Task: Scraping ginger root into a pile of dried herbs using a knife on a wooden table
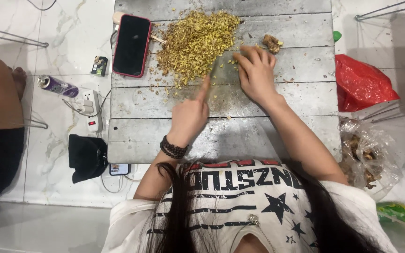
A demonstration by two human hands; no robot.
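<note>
Left hand [191,115] gripping cleaver [221,70], forefinger extended, right hand [256,72] flat on blade.

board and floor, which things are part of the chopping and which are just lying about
In use: left hand on knife, right hand, chopped pile, root piece, board.
Lying about: phone, can, power strip, red bag.

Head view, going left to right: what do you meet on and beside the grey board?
Purple can → white power strip → phone in red case → pile of yellowish chopped pieces → right hand → red plastic bag
</note>
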